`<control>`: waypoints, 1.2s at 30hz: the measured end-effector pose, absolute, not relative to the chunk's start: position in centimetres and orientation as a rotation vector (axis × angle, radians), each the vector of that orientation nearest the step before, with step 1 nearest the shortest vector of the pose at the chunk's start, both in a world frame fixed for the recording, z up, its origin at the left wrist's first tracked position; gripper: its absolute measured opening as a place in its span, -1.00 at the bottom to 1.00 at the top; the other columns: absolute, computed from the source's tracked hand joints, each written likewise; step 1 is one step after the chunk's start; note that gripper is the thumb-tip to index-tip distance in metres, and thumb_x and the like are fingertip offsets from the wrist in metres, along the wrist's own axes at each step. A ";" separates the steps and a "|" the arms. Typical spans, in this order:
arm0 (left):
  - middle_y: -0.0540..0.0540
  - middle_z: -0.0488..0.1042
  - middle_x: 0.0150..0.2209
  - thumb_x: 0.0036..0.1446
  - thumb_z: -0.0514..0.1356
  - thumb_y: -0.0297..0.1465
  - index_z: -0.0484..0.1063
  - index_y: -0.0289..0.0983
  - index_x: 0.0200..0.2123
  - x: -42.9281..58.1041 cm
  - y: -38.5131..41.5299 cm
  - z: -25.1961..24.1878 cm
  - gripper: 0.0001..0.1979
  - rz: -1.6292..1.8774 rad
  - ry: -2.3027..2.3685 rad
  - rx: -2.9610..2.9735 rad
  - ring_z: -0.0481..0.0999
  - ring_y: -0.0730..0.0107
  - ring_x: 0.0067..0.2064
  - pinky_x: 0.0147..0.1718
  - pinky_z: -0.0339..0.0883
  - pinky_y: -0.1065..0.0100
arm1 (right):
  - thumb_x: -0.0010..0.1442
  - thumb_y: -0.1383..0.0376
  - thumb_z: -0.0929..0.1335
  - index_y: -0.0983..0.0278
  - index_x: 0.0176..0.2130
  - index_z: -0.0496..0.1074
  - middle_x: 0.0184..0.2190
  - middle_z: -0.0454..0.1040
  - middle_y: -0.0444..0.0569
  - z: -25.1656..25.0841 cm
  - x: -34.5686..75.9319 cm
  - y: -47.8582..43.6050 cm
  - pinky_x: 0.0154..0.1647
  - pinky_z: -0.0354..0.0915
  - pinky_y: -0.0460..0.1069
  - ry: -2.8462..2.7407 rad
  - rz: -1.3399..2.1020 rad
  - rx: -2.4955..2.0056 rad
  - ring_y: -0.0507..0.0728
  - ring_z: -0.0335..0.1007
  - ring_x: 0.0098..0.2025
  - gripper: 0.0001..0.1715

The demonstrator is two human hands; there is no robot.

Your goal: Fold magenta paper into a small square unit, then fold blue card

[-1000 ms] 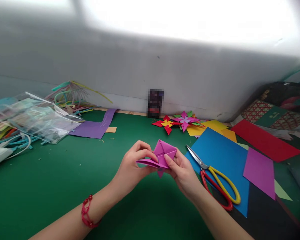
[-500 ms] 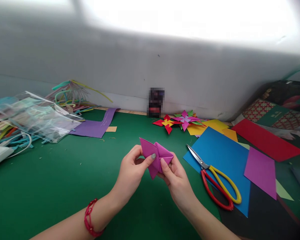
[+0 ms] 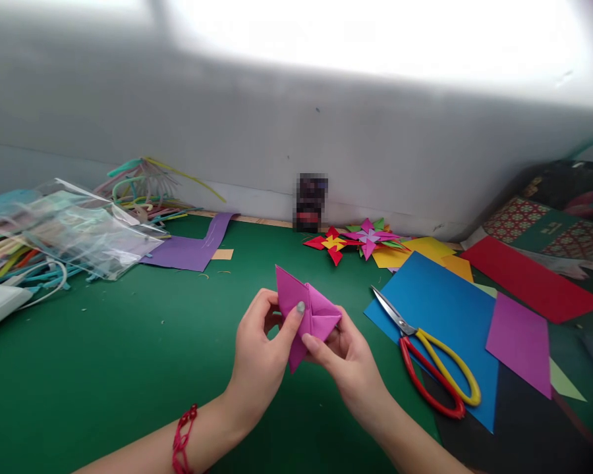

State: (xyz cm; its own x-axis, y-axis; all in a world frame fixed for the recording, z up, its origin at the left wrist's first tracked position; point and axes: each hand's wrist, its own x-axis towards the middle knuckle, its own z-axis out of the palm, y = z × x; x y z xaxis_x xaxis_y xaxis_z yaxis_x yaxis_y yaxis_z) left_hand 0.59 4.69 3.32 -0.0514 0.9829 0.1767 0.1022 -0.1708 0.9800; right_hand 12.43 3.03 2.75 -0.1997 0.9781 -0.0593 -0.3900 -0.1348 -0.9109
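Observation:
A pink folded paper piece, with pointed corners and creased flaps, is held up above the green table between both hands. My left hand pinches its left part, thumb flat on the front and fingers curled behind. With its thumb at the lower front edge and its fingers behind the right corner, my right hand grips the same piece. The fingertips behind the paper are mostly hidden. To the right of my right hand, scissors with one red and one yellow handle lie partly on a blue paper sheet.
Folded paper flowers lie at the back, near a blurred-out dark object. Pink, red and yellow paper lie to the right. Purple paper, a clear plastic bag and pipe cleaners are at the left.
My right thumb has slid left and down along the front of the pink piece. The piece has turned slightly, and its lower point hangs lower and further left.

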 end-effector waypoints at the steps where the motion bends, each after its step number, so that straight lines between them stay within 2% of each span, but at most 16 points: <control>1: -0.02 0.38 -0.39 0.10 0.11 -0.31 0.28 -0.25 -0.34 0.7 4.7 3.2 -0.87 1.348 1.238 1.366 0.42 0.44 -0.35 -0.37 0.36 0.43 | 0.02 0.24 0.40 0.17 -0.10 0.28 -0.21 0.43 -0.05 2.7 12.4 3.0 -0.17 0.32 0.02 -0.983 1.561 -0.886 0.15 0.35 -0.13 -0.58; 6: -0.09 0.42 -0.27 0.05 0.17 -0.35 0.23 -0.25 -0.22 0.8 5.0 2.8 -0.77 1.399 1.214 1.277 0.46 0.37 -0.23 -0.30 0.40 0.39 | 0.03 0.23 0.39 0.20 -0.21 0.30 -0.33 0.42 -0.08 2.6 12.8 3.1 -0.33 0.36 -0.03 -1.013 1.511 -0.994 0.12 0.38 -0.27 -0.71; 10: -0.08 0.45 -0.30 0.06 0.15 -0.33 0.31 -0.26 -0.26 0.5 5.4 3.1 -0.82 1.259 1.173 1.303 0.47 0.36 -0.26 -0.30 0.40 0.38 | 0.04 0.25 0.38 0.20 -0.22 0.30 -0.36 0.42 -0.10 2.4 13.3 3.3 -0.36 0.37 -0.04 -1.039 1.503 -1.001 0.10 0.38 -0.32 -0.73; 12: -0.07 0.46 -0.32 0.06 0.15 -0.31 0.36 -0.27 -0.29 0.3 5.6 3.4 -0.83 1.190 1.144 1.315 0.47 0.36 -0.27 -0.33 0.40 0.40 | 0.05 0.27 0.38 0.20 -0.22 0.29 -0.36 0.42 -0.11 2.5 13.6 3.4 -0.36 0.37 -0.04 -1.050 1.515 -0.983 0.09 0.39 -0.32 -0.74; 18: -0.01 0.42 -0.47 0.02 0.16 -0.22 0.41 -0.30 -0.41 -0.1 5.9 3.8 -0.76 1.134 1.200 1.264 0.40 0.42 -0.44 -0.61 0.29 0.51 | 0.04 0.27 0.39 0.18 -0.20 0.29 -0.32 0.47 -0.09 2.7 13.6 3.7 -0.35 0.39 -0.02 -1.060 1.600 -0.960 0.13 0.45 -0.27 -0.71; 22: 0.00 0.44 -0.46 0.03 0.16 -0.21 0.41 -0.30 -0.41 -0.2 6.0 3.6 -0.75 1.199 1.315 1.248 0.38 0.47 -0.45 -0.56 0.26 0.52 | 0.07 0.23 0.36 0.21 -0.14 0.28 -0.33 0.50 -0.05 2.6 13.2 3.6 -0.32 0.39 0.02 -1.024 1.618 -0.984 0.15 0.48 -0.30 -0.67; 27: 0.00 0.45 -0.46 0.04 0.14 -0.20 0.40 -0.30 -0.42 -0.2 6.1 3.4 -0.74 1.205 1.389 1.285 0.36 0.46 -0.44 -0.49 0.23 0.50 | 0.06 0.23 0.37 0.27 -0.10 0.31 -0.34 0.50 -0.03 2.5 12.8 3.3 -0.23 0.38 0.05 -1.093 1.555 -1.034 0.20 0.43 -0.20 -0.62; 29: 0.01 0.44 -0.47 0.04 0.13 -0.19 0.40 -0.30 -0.42 -0.2 6.1 3.4 -0.74 1.207 1.399 1.286 0.35 0.46 -0.44 -0.49 0.21 0.50 | 0.08 0.22 0.36 0.29 -0.11 0.32 -0.39 0.50 -0.04 2.6 12.8 3.2 -0.27 0.39 0.05 -1.112 1.556 -1.043 0.19 0.45 -0.26 -0.64; 32: 0.01 0.42 -0.49 0.04 0.13 -0.20 0.39 -0.30 -0.45 -0.1 6.0 3.4 -0.74 1.190 1.382 1.263 0.33 0.46 -0.45 -0.50 0.18 0.50 | 0.12 0.19 0.31 0.31 -0.13 0.30 -0.51 0.47 -0.09 2.6 12.8 3.1 -0.42 0.41 0.05 -1.106 1.604 -1.041 0.14 0.46 -0.47 -0.67; 36: -0.02 0.41 -0.46 0.02 0.15 -0.21 0.36 -0.32 -0.45 -0.1 6.2 3.4 -0.74 1.145 1.283 1.165 0.32 0.46 -0.42 -0.45 0.20 0.49 | 0.14 0.18 0.30 0.32 -0.20 0.31 -0.59 0.41 -0.13 2.4 12.9 3.2 -0.62 0.30 -0.10 -1.140 1.556 -1.068 0.05 0.38 -0.60 -0.72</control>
State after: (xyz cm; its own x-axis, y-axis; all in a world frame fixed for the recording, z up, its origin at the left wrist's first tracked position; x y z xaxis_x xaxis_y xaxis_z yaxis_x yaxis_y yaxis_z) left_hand -0.10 6.19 3.45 -0.0173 0.9966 -0.0810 0.0324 0.0816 0.9961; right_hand 12.88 3.21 2.36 -0.2188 0.9673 -0.1282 -0.1700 -0.1671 -0.9712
